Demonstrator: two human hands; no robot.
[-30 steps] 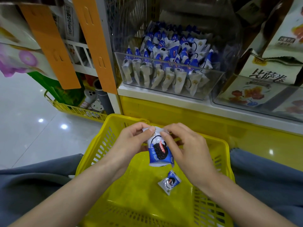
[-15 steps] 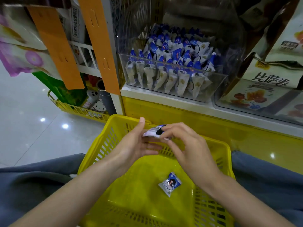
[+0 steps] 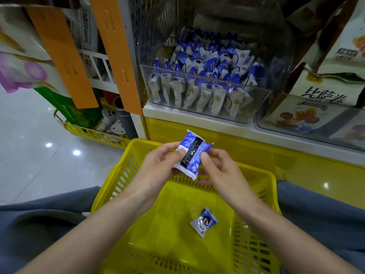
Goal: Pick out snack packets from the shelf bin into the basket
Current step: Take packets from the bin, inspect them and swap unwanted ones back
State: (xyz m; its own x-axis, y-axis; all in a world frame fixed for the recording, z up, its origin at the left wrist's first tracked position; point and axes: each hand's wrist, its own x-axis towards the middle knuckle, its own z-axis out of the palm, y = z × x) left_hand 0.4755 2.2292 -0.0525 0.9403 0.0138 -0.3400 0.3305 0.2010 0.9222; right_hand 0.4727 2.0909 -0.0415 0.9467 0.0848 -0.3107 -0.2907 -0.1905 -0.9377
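- Far left, on the floor: small floor basket (image 3: pixel 92 133) w/ a green bag (image 3: pixel 79 113) & a cat-face item (image 3: pixel 116 127) in it. Two orange strips (image 3: pixel 65 56) hang above.
- Over the left part of the yellow basket (image 3: pixel 110 186): L hand (image 3: pixel 158 165). Thumb pressed on the left half of the held pkt (image 3: pixel 192 155), other fingers curled behind it, i.e. a pinch grip.
- Held pkt sits between both hands, over the basket's far rim; can't tell if it touches the rim. Blue/white, side w/ the black seam strip faces the camera. Long axis runs approx near-to-far, far end toward the shelf & tipped a bit right.
- Shelf, centre: clear shelf bin (image 3: pixel 147 86), packed w/ blue-white snack pkts (image 3: pixel 209 82). Front row stands upright against the front wall, rest heaped behind.
- R hand (image 3: pixel 221 169): thumb tip pinches the held pkt's right edge, other fingers curled under/behind it.
- Basket floor, right of centre: loose pkt (image 3: pixel 204 222), lying flat, picture side up, one corner pointing at the far rim.
- Shelf, far right: second clear bin (image 3: pixel 260 123) holding printed boxes (image 3: pixel 324 95).
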